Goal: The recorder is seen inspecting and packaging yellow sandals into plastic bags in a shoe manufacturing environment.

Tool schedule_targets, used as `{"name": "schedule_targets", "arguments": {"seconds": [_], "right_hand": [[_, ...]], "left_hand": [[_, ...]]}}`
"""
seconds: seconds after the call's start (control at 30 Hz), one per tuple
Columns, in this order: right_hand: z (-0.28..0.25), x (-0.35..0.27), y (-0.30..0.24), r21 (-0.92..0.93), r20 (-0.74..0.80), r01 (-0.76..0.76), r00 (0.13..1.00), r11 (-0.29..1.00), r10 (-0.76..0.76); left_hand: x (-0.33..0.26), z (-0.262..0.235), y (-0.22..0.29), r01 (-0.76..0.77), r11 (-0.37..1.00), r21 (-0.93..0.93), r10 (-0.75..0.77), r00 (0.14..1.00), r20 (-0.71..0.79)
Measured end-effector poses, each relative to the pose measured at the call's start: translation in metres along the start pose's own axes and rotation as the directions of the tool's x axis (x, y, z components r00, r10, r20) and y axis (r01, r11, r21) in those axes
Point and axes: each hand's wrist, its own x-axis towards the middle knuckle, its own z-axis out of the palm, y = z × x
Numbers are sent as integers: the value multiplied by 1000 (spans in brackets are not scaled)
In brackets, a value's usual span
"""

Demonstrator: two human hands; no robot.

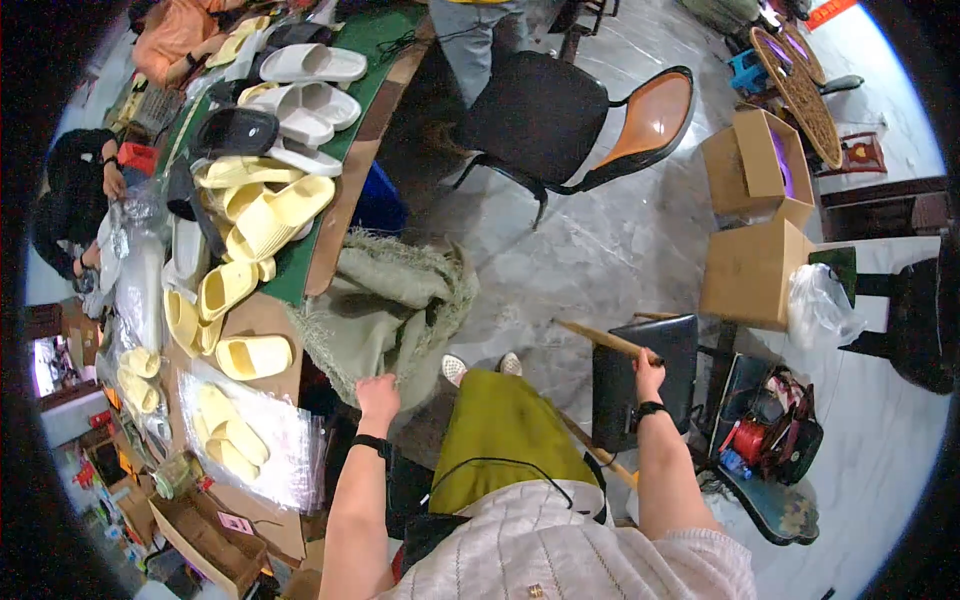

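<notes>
My left hand (378,396) is closed on the rim of a grey-green woven sack (395,290) with frayed edges, which hangs beside the table. The sack is crumpled, and its inside is mostly hidden. On the other side, my right hand (649,372) is wrapped round a light wooden bar (605,338) with a dark end. The bar lies above a black seat (665,365); I cannot tell whether the two are joined. Left of the sack, a yellow slide sandal (254,357) rests at the table edge, near a clear plastic bag (285,445) under a yellow pair.
Yellow, white and black slide sandals (280,215) crowd the table's green top (385,30). A black office chair (535,115) stands ahead on the grey floor (560,270). Cardboard boxes (750,270) stack at right. Other people (75,200) sit across the table.
</notes>
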Motion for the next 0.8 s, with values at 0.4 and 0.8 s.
{"name": "schedule_targets", "arguments": {"seconds": [0.4, 0.8], "right_hand": [[194, -21, -83, -402, 79, 137, 990, 905, -115], [219, -37, -144, -302, 648, 234, 761, 924, 20]], "left_hand": [[-14, 7, -27, -115, 986, -125, 102, 989, -107], [-18, 8, -61, -101, 988, -119, 103, 995, 16]]}}
